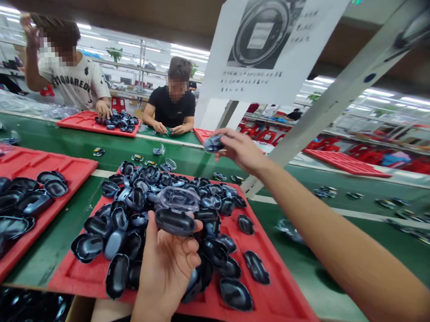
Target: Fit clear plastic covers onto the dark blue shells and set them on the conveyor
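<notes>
Bare forearms, no sleeves, ringless fingers point(190, 247)

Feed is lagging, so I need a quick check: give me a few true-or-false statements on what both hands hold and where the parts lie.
1. The left hand holds a dark oval shell. True.
2. The right hand is empty. False: it holds a small dark part out over the green belt.
3. The pile of dark shells lies on a red tray. True.
4. The sheet overhead is blank. False: it shows a printed picture and text.
</notes>
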Demonstrator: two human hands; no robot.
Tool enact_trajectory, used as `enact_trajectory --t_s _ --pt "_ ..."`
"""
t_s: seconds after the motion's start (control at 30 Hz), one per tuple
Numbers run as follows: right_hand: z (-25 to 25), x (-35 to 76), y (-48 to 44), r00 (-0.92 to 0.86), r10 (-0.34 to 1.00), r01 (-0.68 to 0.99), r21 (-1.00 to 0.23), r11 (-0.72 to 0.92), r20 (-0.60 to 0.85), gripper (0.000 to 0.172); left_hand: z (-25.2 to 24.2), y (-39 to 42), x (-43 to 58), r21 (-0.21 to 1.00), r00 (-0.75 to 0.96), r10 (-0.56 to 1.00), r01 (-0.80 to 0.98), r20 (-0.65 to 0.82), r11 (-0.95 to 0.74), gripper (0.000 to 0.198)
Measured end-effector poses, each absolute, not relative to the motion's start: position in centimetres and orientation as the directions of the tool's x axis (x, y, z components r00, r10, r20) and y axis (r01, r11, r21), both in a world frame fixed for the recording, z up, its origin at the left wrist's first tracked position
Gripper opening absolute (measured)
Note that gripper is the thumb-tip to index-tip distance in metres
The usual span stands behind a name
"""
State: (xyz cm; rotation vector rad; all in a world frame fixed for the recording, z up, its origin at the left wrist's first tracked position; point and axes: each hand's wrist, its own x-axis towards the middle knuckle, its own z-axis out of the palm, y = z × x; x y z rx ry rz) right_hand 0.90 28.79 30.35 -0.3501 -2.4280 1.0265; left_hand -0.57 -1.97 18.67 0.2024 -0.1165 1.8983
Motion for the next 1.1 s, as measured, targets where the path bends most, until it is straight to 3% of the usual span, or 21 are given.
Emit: enact_trajectory --t_s 0.07,0.1,0.2,0.3,0.43,0.6,0.73,0.83,0.97,1.1 --pt "33.5 4.6 25.5 -0.873 0.226 -0.183 -0.719 0.671 0.433 0.051 18.4 -0.9 0.3 0.015 -0.202 0.949 -0.977 0.244 -0.212 0.047" --pt "34.9 6.2 23.7 -0.902 0.099 -0.243 -0.683 0.689 0.42 0.046 18.2 -0.3 0.9 0.024 -0.138 0.959 -0.989 0.249 -0.149 0.048" --pt "37.9 9.5 18.9 -0.965 -0.229 -0.257 -0.618 0.743 0.125 0.026 17.5 1.2 3.0 0.075 0.021 0.972 -0.997 0.234 0.003 0.051" --pt "38.6 11.0 16.4 -0.933 -0.356 -0.268 -0.57 0.777 -0.047 0.017 17.0 2.1 5.0 0.145 0.083 0.98 -0.988 0.18 0.057 0.053" --pt "36.8 12.1 16.5 -0.925 -0.378 -0.292 -0.551 0.782 -0.046 0.016 17.1 2.1 6.2 0.252 0.07 0.993 -0.967 0.092 0.044 0.066" --pt "34.1 13.6 16.8 -0.951 -0.308 -0.274 -0.541 0.795 0.028 0.019 17.7 1.9 6.4 0.322 0.008 0.999 -0.947 0.047 -0.007 0.07" --pt "33.6 15.5 15.8 -0.965 -0.178 -0.23 -0.302 0.925 0.191 0.029 17.6 2.1 6.1 0.332 -0.039 0.999 -0.942 0.037 -0.049 0.068" --pt "33.6 17.1 15.2 -0.953 -0.221 -0.254 -0.147 0.956 0.209 0.041 17.3 2.2 6.0 0.378 -0.073 0.997 -0.923 0.005 -0.07 0.068" --pt "33.0 18.4 15.1 -0.949 -0.257 -0.273 -0.069 0.96 0.185 0.044 17.7 1.9 6.1 0.531 -0.154 0.985 -0.843 -0.079 -0.09 0.079" --pt "32.4 18.7 14.8 -0.923 -0.294 -0.31 -0.031 0.95 0.249 0.039 18.7 1.5 6.4 0.635 -0.378 0.92 -0.738 -0.108 -0.229 0.08"
